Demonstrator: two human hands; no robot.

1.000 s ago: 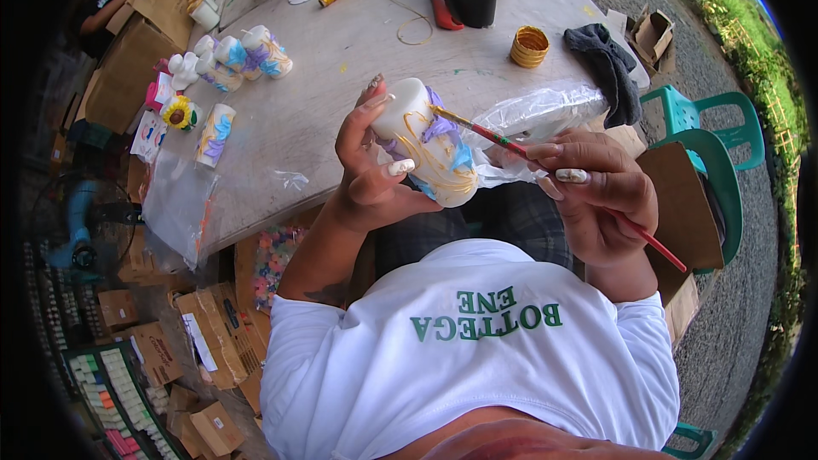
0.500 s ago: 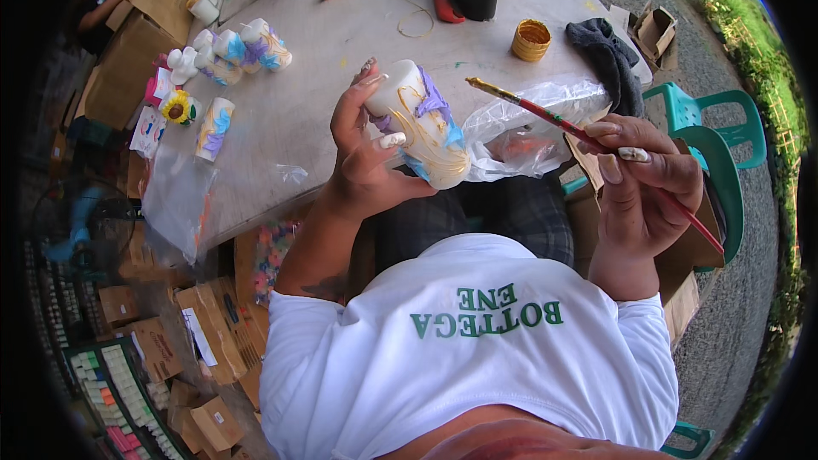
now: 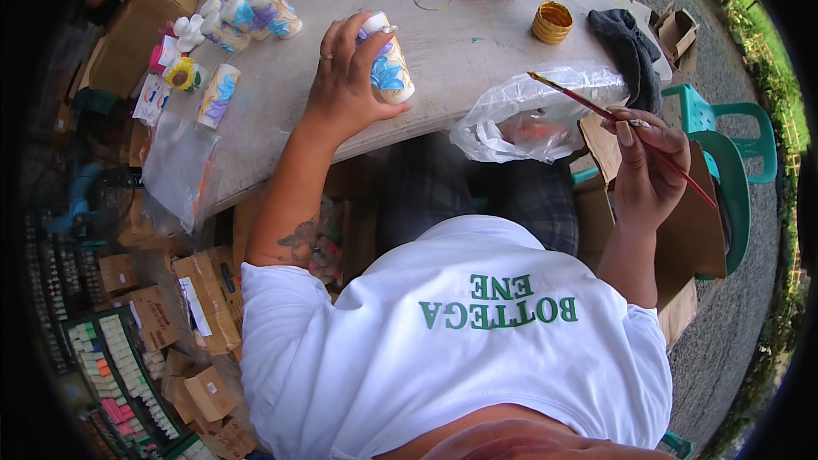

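Note:
My left hand [image 3: 342, 85] is wrapped round a white pillar candle [image 3: 394, 75] decorated with raised blue and purple petals and gold lines. The candle is over the table's near edge, and my fingers and palm cover its left side. Between the fingertips of my right hand [image 3: 649, 162] is a slim red paintbrush [image 3: 579, 100], its gold-coated tip pointing up and left, apart from the candle. A small round tub of gold paint [image 3: 552, 24] stands on the table beyond the brush tip.
Similar decorated candles [image 3: 274, 15] cluster at the table's left, by a sunflower ornament [image 3: 181, 74]. A clear plastic bag [image 3: 511, 123] hangs over the near edge. A dark cloth [image 3: 626, 47] lies on the right corner. Green chairs [image 3: 740, 132] and cardboard boxes [image 3: 204, 302] flank me.
My left hand has moved left and away from me with the candle, turning it so the blue petals show. My right hand with the brush has shifted slightly; the view has moved too.

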